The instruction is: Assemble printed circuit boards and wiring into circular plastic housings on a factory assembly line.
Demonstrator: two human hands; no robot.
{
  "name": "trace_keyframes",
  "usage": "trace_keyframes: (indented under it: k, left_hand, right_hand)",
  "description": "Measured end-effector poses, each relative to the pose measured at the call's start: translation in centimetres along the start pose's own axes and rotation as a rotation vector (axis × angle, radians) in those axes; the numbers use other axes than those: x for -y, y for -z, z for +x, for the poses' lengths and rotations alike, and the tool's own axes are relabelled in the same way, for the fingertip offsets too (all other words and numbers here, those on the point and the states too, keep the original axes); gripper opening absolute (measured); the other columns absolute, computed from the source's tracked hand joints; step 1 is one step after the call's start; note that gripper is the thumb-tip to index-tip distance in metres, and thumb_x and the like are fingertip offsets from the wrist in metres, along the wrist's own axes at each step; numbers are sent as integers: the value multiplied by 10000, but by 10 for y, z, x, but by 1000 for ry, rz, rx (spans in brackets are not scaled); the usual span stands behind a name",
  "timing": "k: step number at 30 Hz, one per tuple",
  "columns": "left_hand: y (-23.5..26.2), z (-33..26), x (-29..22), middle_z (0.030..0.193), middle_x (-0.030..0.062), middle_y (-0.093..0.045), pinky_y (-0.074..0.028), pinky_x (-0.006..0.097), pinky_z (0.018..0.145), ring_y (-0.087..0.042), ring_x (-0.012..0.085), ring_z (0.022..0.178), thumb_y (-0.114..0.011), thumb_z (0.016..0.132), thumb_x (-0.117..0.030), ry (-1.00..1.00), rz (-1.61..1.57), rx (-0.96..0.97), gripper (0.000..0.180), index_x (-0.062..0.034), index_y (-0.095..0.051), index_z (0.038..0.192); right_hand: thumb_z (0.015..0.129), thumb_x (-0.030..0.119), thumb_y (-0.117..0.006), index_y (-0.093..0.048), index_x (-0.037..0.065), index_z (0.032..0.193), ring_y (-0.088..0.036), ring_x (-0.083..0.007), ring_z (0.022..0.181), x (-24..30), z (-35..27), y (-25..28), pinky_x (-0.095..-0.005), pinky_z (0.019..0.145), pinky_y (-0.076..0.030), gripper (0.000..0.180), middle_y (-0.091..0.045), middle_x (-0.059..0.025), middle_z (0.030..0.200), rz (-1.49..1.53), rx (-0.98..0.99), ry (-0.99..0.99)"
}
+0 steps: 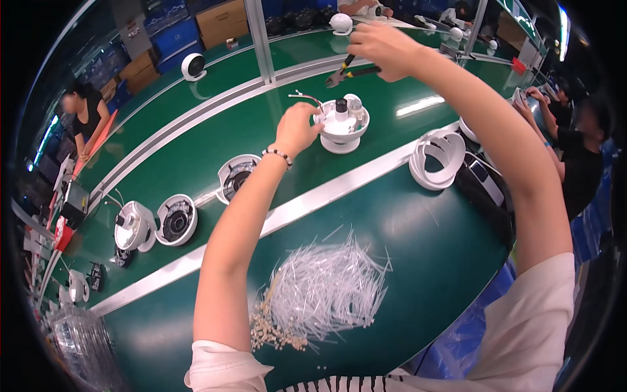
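My right hand is closed round the handles of a pair of diagonal cutters with black and yellow grips, raised above the green belt. Below them stands a round white camera housing on a small foot, its top open on a black cylinder and a clear part. With curled fingers, my left hand grips the left rim of this housing. Thin wires with a white connector stick out beside the fingertips. Whether the fingers also pinch the wires is hidden.
Clear zip ties and small beige pieces lie on the near table. White rings are stacked at right. More housings stand along the belt at left. A metal post rises beyond; other people work around.
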State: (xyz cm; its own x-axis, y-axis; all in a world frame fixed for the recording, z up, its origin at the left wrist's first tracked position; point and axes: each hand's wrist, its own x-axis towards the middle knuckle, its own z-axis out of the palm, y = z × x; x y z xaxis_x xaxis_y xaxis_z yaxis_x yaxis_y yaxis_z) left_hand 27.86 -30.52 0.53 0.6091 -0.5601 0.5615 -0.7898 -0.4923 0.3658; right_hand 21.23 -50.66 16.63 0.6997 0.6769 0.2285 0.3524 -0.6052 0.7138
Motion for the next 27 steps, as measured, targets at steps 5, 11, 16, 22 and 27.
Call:
trace_keyframes:
  k: [5,11,16,22,27]
  left_hand:
    - [-13,17,-2,964,99,-608,-457,354,771,-575,287,870,-651,684,-128,-53,-35,88,157,-54,-657,823]
    - [-24,36,-2,891,117,-609,-474,372,698,-582,303,773,-634,680,-105,-79,148,108,106,-36,-647,759]
    - [-19,47,0,587,135,-596,-485,342,603,-599,268,582,-645,727,-174,20,217,197,191,6,-619,672]
    - [-35,60,-5,501,78,-580,-480,300,566,-598,195,491,-575,787,-182,116,163,335,250,1,-587,617]
    - [-48,64,-6,506,89,-578,-478,302,571,-593,198,490,-567,792,-180,130,133,312,234,2,-598,648]
  right_hand:
    - [469,72,-693,-616,96,844,-495,-192,897,-1,31,-42,-288,727,-398,383,-532,-27,860,-45,148,143]
    - [464,82,-700,-619,106,853,-481,-182,901,-2,25,-64,-283,734,-376,397,-526,-21,863,-22,245,176]
    - [459,87,-705,-616,103,876,-472,-176,894,-4,18,-74,-280,734,-364,427,-516,-24,852,-21,255,142]
    - [455,105,-719,-625,118,871,-472,-162,891,-4,21,-67,-266,724,-356,427,-520,-9,859,-76,308,187]
    - [483,192,-742,-643,150,810,-488,-151,925,2,21,-76,-275,705,-381,344,-548,12,864,-133,304,202]
